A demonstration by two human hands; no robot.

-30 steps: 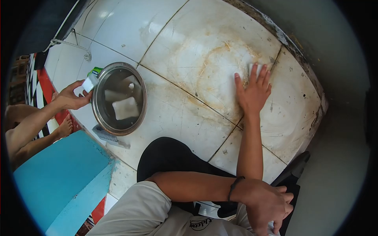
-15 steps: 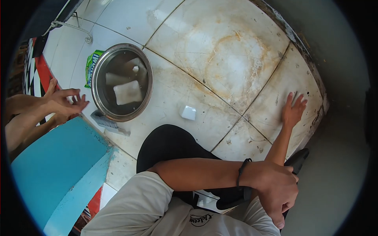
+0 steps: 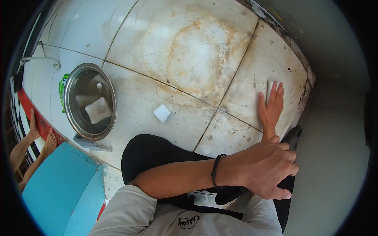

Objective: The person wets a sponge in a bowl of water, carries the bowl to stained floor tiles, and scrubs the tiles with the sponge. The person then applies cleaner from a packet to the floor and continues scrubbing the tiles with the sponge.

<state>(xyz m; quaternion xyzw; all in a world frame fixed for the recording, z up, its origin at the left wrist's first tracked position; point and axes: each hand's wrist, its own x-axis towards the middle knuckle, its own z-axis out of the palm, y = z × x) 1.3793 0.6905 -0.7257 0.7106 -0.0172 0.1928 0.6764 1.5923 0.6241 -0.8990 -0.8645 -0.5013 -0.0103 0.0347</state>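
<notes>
My right hand [image 3: 271, 108] is stretched out on the stained tile floor at the right. Its fingers press on a flat greyish-white sponge piece [image 3: 269, 89], mostly covered by the hand. My left forearm, with a dark cord bracelet [image 3: 217, 171], crosses over in front of my right arm. Above my right knee is my left hand [image 3: 264, 168], loosely bent with the thumb apart and nothing visible in it. A small white sponge block [image 3: 162, 113] lies on the tiles between my legs and the brown ring stain [image 3: 199, 55].
A metal basin [image 3: 112, 118] of cloudy water with several white blocks stands at left, a green packet [image 3: 62, 88] behind it. Near it are a grey block [image 3: 92, 144], a turquoise ledge [image 3: 59, 173] and another person's feet [image 3: 50, 143]. A grey wall [image 3: 334, 157] bounds the right.
The view has swung, so the basin and floor sit further left. My right hand has shifted on the tile, its fingers now straighter. The other person's hands have left the basin's side.
</notes>
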